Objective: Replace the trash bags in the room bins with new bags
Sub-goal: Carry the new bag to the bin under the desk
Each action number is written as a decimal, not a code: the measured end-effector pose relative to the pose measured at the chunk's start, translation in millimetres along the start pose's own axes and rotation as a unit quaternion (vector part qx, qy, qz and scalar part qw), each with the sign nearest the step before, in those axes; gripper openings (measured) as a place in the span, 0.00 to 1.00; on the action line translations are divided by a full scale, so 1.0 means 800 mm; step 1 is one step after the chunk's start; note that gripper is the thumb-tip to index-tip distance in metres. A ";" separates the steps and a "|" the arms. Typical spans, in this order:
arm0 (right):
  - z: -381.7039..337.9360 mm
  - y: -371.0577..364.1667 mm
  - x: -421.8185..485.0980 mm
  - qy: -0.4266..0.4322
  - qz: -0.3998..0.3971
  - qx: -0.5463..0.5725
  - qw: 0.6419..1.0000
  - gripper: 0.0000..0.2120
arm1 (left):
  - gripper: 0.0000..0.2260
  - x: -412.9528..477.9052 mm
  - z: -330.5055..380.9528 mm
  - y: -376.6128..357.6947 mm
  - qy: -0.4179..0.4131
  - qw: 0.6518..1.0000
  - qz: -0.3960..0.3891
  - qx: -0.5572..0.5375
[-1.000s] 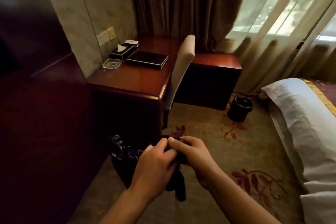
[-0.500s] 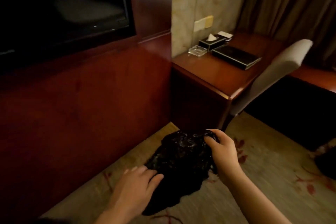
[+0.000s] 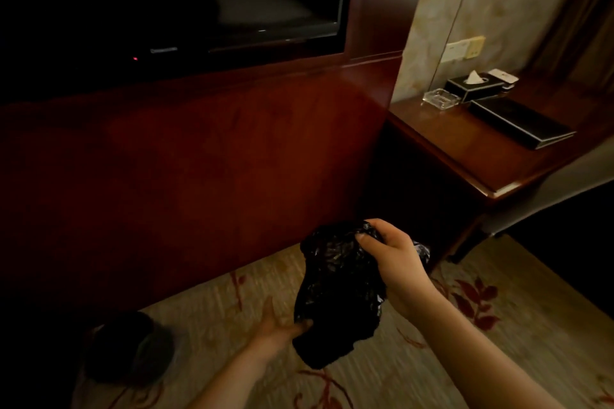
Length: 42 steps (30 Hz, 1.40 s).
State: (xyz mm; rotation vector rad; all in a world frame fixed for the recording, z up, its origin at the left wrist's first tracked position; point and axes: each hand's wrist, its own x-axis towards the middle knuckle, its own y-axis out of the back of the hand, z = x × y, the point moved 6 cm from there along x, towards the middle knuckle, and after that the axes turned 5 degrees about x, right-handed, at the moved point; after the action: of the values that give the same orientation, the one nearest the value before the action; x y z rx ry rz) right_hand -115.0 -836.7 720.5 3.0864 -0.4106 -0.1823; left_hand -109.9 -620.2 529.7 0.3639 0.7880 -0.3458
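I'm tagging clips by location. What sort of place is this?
Most likely a hotel guest room: a wall-mounted television set in red wood panelling, a desk with a tissue box and glass ashtray, and patterned carpet.

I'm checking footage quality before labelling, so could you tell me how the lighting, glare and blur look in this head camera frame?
Head view: dim and warm, the left edge nearly black. The television shows a faint glare patch near its upper right. The bin at lower left is smeared and shadowed. The black bag loses detail, though its crinkles glint. Straight edges bow from the wide lens.
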 end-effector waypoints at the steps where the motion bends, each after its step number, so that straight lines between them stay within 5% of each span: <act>1: -0.003 -0.010 0.000 -0.007 -0.007 0.019 1.000 0.09 | 0.53 0.000 -0.006 0.008 0.022 0.999 0.006 -0.040; 4: -0.006 -0.044 -0.001 -0.019 -0.038 0.036 0.998 0.11 | 0.30 -0.004 -0.025 0.046 0.027 0.986 0.029 -0.162; 6: -0.003 -0.059 0.001 -0.006 -0.017 -0.026 1.000 0.09 | 0.08 -0.017 -0.042 0.095 0.014 0.981 0.075 -0.177; 7: 0.001 -0.062 0.003 0.007 0.013 -0.093 0.996 0.08 | 0.05 -0.026 -0.053 0.128 0.011 0.979 0.107 -0.174; 12: 0.034 -0.091 0.008 0.030 0.124 -0.390 0.912 0.07 | 0.04 -0.075 -0.094 0.323 -0.007 0.940 0.299 -0.166; 16: 0.057 -0.211 0.011 0.073 0.066 -0.470 0.877 0.07 | 0.02 -0.090 -0.077 0.386 -0.067 0.963 0.254 -0.063; 23: 0.088 -0.377 0.005 0.002 -0.080 -0.393 0.916 0.12 | 0.12 -0.115 -0.126 0.468 -0.112 0.935 0.332 -0.048; 27: 0.070 -0.416 0.011 0.049 -0.026 -0.197 0.979 0.13 | 0.21 -0.135 -0.154 0.529 -0.205 0.873 0.428 -0.115; 29: 0.082 -0.435 0.014 0.098 -0.007 -0.208 0.973 0.10 | 0.24 -0.127 -0.176 0.547 -0.187 0.877 0.431 -0.104; 33: 0.194 -0.481 0.029 -0.083 -0.131 -0.266 0.951 0.08 | 0.22 -0.089 -0.223 0.557 -0.106 0.899 0.423 -0.041; 42: 0.296 -0.590 0.078 -0.127 -0.206 -0.202 0.949 0.11 | 0.20 -0.025 -0.292 0.585 -0.050 0.866 0.488 -0.094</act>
State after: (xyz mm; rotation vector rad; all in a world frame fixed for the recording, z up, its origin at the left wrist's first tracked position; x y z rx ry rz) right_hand 39.3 -399.3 460.4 2.6989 0.2507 -0.5941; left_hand -66.5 -101.0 479.8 0.5082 0.4447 0.6610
